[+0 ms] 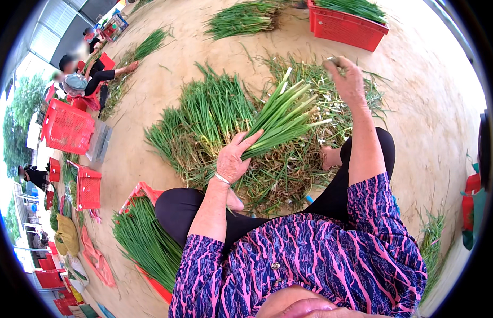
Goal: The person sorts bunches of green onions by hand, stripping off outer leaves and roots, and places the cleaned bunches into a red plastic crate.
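Observation:
My left hand [233, 161] is closed round a bunch of chives [283, 114], whose pale stem ends fan out toward the upper right. My right hand [346, 79] is raised to the right of the bunch, apart from it. Its thumb and fingers are pinched together; something small may be at the tips, too small to make out. A heap of uncleaned chives [212, 108] with brown roots lies ahead of my left hand. Peeled scraps and trimmings [278, 183] cover the ground below the bunch and under my right hand.
A red crate [146, 192] full of chives stands by my left knee. Another red crate [347, 32] is far right, beside a chive pile [244, 21]. More red crates [69, 127] and seated people are at the far left. A red plastic bag [95, 259] lies on the ground.

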Demonstrator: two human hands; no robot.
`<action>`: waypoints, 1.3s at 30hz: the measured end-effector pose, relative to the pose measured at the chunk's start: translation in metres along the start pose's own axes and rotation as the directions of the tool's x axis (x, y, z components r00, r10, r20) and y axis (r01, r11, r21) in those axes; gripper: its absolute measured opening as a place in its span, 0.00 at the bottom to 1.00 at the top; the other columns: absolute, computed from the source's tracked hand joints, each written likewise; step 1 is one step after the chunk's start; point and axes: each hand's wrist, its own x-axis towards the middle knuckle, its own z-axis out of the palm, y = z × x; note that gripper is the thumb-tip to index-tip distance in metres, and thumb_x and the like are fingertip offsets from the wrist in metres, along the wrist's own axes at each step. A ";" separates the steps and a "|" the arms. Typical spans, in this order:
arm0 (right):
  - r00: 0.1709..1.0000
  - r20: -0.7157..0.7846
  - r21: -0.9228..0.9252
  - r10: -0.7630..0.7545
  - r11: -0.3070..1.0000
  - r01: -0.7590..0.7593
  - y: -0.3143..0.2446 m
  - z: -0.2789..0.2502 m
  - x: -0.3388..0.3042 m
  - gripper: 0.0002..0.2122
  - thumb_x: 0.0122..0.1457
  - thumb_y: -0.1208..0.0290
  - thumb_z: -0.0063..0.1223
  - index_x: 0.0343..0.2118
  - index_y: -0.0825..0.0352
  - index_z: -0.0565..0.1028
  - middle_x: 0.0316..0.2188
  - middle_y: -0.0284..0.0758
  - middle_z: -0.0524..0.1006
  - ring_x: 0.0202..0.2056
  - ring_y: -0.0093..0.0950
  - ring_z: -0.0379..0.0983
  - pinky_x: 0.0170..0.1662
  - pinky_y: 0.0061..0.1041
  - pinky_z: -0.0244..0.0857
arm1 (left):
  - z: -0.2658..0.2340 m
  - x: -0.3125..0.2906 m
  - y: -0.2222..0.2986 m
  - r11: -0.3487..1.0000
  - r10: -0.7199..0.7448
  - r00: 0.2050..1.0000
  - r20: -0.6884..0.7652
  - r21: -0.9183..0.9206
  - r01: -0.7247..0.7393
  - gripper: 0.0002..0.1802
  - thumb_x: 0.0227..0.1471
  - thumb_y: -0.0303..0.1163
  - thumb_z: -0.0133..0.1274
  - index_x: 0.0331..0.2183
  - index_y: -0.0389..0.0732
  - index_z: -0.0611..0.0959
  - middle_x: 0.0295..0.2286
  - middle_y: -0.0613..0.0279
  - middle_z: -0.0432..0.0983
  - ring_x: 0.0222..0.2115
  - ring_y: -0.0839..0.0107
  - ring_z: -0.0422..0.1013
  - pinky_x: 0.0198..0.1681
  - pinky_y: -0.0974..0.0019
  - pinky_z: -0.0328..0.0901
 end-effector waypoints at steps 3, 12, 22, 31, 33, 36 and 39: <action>0.991 -0.083 -0.275 0.107 0.953 -0.126 0.006 -0.023 0.007 0.14 0.56 0.57 0.60 0.32 0.64 0.81 0.31 0.40 0.81 0.36 0.35 0.77 0.44 0.33 0.68 | -0.003 -0.002 -0.006 0.993 -0.083 0.996 -0.025 0.085 0.085 0.49 0.33 0.15 0.58 0.58 0.62 0.72 0.49 0.55 0.72 0.41 0.51 0.74 0.43 0.60 0.71; 0.933 0.060 -0.144 -0.355 0.921 0.361 -0.029 0.009 -0.013 0.10 0.50 0.69 0.63 0.36 0.60 0.81 0.34 0.34 0.77 0.41 0.34 0.73 0.43 0.34 0.67 | -0.010 0.003 -0.016 0.928 -0.204 0.965 -0.165 0.281 0.244 0.51 0.36 0.16 0.57 0.60 0.68 0.67 0.50 0.50 0.69 0.39 0.48 0.74 0.42 0.57 0.71; 0.694 0.307 -0.033 -0.651 0.722 0.692 -0.063 0.059 -0.047 0.07 0.46 0.69 0.62 0.30 0.57 0.80 0.33 0.28 0.72 0.41 0.31 0.68 0.44 0.32 0.63 | -0.005 0.015 -0.002 0.971 -0.166 0.985 -0.050 0.164 0.172 0.52 0.36 0.15 0.56 0.61 0.65 0.65 0.45 0.55 0.71 0.40 0.51 0.73 0.42 0.56 0.71; 0.901 0.167 0.262 -0.401 0.899 0.352 -0.060 0.043 -0.035 0.04 0.55 0.76 0.58 0.34 0.63 0.78 0.26 0.30 0.78 0.28 0.25 0.75 0.32 0.25 0.69 | 0.001 0.012 -0.020 0.983 -0.167 0.986 -0.012 0.074 0.167 0.53 0.38 0.19 0.61 0.63 0.68 0.61 0.46 0.51 0.71 0.41 0.50 0.73 0.44 0.56 0.72; 0.988 0.078 0.448 -0.131 0.890 0.083 -0.051 0.036 -0.029 0.03 0.60 0.79 0.54 0.36 0.67 0.77 0.25 0.31 0.80 0.23 0.17 0.74 0.26 0.17 0.69 | 0.005 0.010 -0.029 0.983 -0.166 0.986 -0.034 0.073 0.168 0.54 0.38 0.19 0.60 0.63 0.68 0.60 0.46 0.50 0.71 0.41 0.49 0.73 0.44 0.56 0.71; 0.992 -0.123 0.615 0.018 0.786 0.062 -0.034 0.011 -0.009 0.03 0.60 0.81 0.52 0.35 0.69 0.77 0.25 0.31 0.79 0.24 0.17 0.74 0.29 0.16 0.70 | 0.008 0.009 -0.035 0.978 -0.188 0.975 -0.116 0.066 0.196 0.54 0.38 0.18 0.59 0.63 0.68 0.60 0.45 0.49 0.71 0.41 0.48 0.72 0.45 0.56 0.71; 0.973 -0.174 0.513 0.151 0.857 -0.042 0.018 -0.021 0.008 0.10 0.60 0.73 0.57 0.43 0.68 0.76 0.36 0.38 0.79 0.34 0.25 0.78 0.37 0.23 0.73 | 0.005 0.013 -0.033 0.967 -0.241 0.954 -0.177 0.041 0.252 0.53 0.38 0.18 0.59 0.63 0.67 0.61 0.44 0.53 0.71 0.40 0.50 0.73 0.44 0.56 0.71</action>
